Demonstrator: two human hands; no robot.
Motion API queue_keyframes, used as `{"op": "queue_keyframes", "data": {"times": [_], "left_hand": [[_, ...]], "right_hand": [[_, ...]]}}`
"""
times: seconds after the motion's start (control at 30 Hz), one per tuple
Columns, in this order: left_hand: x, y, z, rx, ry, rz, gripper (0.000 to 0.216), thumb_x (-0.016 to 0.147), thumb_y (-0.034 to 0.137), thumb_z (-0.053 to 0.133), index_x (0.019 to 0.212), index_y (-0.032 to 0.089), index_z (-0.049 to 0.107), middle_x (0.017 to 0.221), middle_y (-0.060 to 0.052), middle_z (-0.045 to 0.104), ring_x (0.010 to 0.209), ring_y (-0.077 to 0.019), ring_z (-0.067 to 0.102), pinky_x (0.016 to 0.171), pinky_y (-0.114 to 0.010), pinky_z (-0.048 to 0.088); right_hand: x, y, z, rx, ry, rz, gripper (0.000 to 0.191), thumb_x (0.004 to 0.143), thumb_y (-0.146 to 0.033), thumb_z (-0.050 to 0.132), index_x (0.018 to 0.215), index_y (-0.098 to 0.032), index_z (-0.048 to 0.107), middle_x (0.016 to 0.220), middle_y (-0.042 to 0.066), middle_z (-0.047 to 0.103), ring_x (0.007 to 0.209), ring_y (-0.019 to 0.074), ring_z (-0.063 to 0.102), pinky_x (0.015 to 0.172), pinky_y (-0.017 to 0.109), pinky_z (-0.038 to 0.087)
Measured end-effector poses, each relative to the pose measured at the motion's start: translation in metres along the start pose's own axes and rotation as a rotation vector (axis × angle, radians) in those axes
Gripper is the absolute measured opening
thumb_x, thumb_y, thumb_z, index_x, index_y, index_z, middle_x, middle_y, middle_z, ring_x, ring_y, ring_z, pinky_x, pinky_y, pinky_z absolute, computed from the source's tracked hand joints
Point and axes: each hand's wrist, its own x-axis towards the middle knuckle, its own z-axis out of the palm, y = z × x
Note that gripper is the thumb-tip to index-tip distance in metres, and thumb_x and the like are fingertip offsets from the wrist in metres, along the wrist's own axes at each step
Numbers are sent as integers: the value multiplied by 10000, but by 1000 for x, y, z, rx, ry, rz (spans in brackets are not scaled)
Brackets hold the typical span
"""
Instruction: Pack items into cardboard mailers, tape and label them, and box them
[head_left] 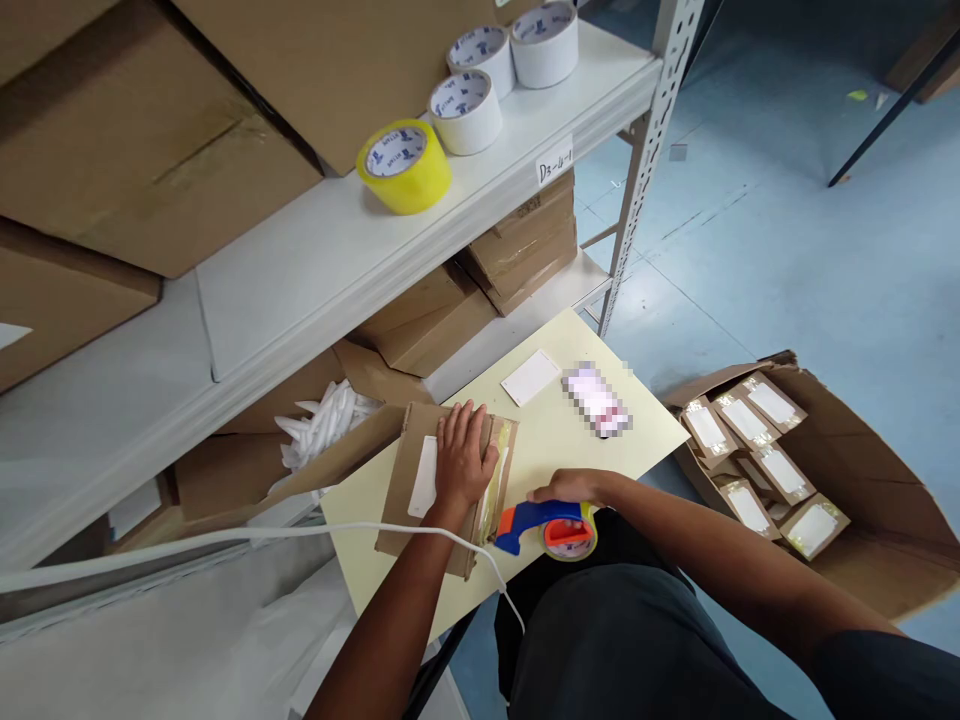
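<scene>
A small cardboard box with a white label lies on the cream tabletop. My left hand rests flat on top of it, fingers stretched out. Clear yellowish tape runs along the box's right side. Just right of the box, my right hand grips a blue and orange tape dispenser loaded with a yellow tape roll. The dispenser's orange tip is close to the box's taped edge; whether they touch I cannot tell.
A white card and a blurred-out phone lie further back on the table. Tape rolls stand on the shelf. At right, a large carton holds several labelled boxes. A white cable crosses in front.
</scene>
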Motion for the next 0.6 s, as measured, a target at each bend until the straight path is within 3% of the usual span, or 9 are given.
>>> {"op": "queue_keyframes", "data": {"times": [0.17,0.3,0.4,0.5,0.6], "left_hand": [[-1,0,-1,1,17,8,579,936,296,473,1493,140,441,1568,-173,438,1497,-336,313,1229,-564,241],[-4,0,-2,15,37,16,578,928,293,485,1487,149,447,1549,-166,464,1486,-334,331,1223,-561,247],[-11,0,-5,20,46,24,560,932,296,490,1472,152,463,1526,-162,490,1466,-335,359,1214,-559,258],[-28,-2,-8,35,75,3,550,924,286,509,1454,143,480,1498,-170,517,1446,-339,387,1209,-561,263],[-49,-5,-8,62,131,-43,549,889,248,531,1427,143,508,1468,-170,546,1419,-346,421,1190,-563,292]], "right_hand": [[-56,4,-44,128,59,-91,480,778,-633,702,653,-169,678,646,32,666,568,147,525,567,277,398],[-86,1,-56,185,77,-287,492,804,-613,698,605,-173,605,568,-24,556,530,106,424,532,253,326],[-99,-4,-59,309,81,-355,469,784,-598,721,626,-171,612,585,-24,551,536,106,444,544,246,354],[-105,-17,-62,412,93,-409,427,746,-573,749,674,-163,654,631,11,605,564,133,515,577,259,422],[-106,-52,-69,406,106,-498,348,749,-501,721,717,-158,671,672,32,637,595,154,557,602,272,454]]}}
